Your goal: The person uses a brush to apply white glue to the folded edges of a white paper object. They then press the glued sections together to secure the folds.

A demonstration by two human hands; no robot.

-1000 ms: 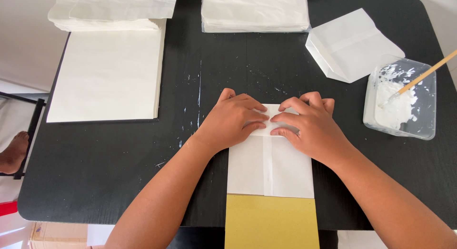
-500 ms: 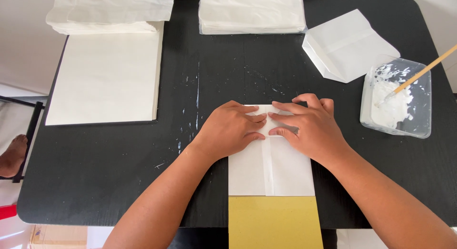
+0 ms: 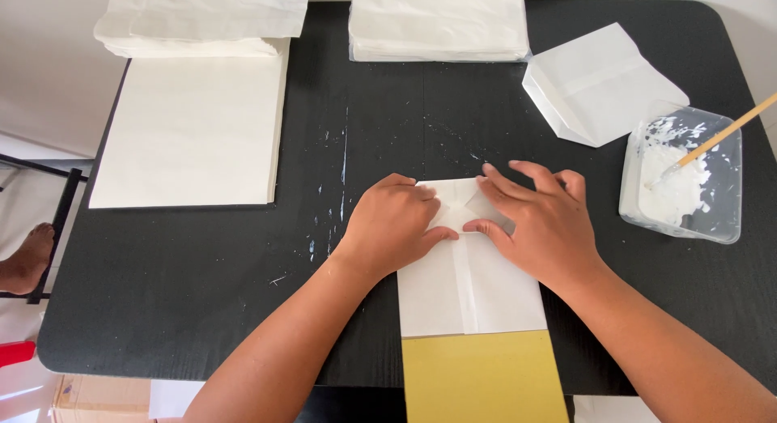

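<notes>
Pressing the folded top end of the white paper bag (image 3: 469, 269) flat goes best, I judge, with even pressure from the middle outward, so the diagonal creases lie sharp and both corners match. The left hand (image 3: 396, 225) lies flat with fingers together on the left flap; the right hand (image 3: 542, 221) rests spread on the right flap, gripping nothing. Sitting at lower centre of the frame on the black table (image 3: 202, 293), the bag is smooth, with a seam down its middle and a yellow sheet (image 3: 481, 378) below it.
</notes>
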